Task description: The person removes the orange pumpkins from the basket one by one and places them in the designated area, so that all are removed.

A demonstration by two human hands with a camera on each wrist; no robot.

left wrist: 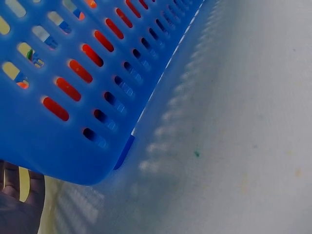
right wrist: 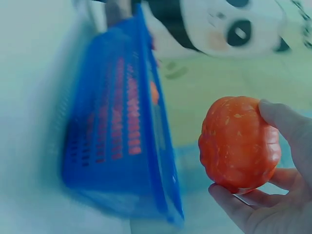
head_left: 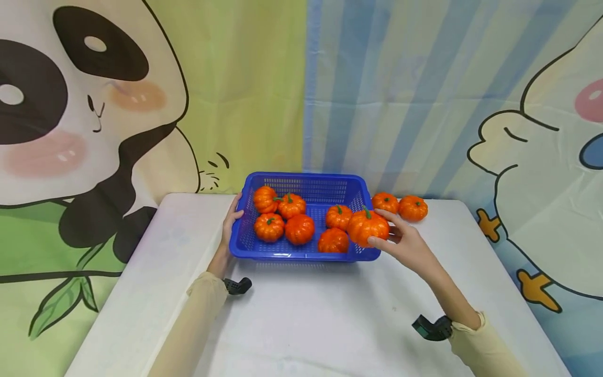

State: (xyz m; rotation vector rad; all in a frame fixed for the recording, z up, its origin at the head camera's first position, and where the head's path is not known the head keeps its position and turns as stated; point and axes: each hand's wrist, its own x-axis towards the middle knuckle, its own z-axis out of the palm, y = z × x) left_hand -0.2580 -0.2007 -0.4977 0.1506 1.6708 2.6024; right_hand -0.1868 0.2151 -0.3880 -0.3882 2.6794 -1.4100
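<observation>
In the head view my right hand [head_left: 409, 245] holds a small orange pumpkin [head_left: 367, 227] with a green stem, above the right end of a blue plastic basket [head_left: 301, 256]. The right wrist view shows the thumb and fingers around this pumpkin [right wrist: 239, 144], apart from the basket wall [right wrist: 107, 126]. My left hand [head_left: 229, 225] grips the basket's left side, its thumb at the rim. Part of that hand [left wrist: 22, 200] appears by the basket corner in the left wrist view. Inside the basket lie several pumpkins, such as one at the left front [head_left: 269, 228] and another at the right [head_left: 333, 241].
Two more pumpkins, one nearer the basket [head_left: 384, 201] and one farther right [head_left: 413, 208], lie on the white table [head_left: 306, 314] behind my right hand. A printed curtain [head_left: 264, 94] hangs along the back edge. Each wrist carries a black device [head_left: 237, 286].
</observation>
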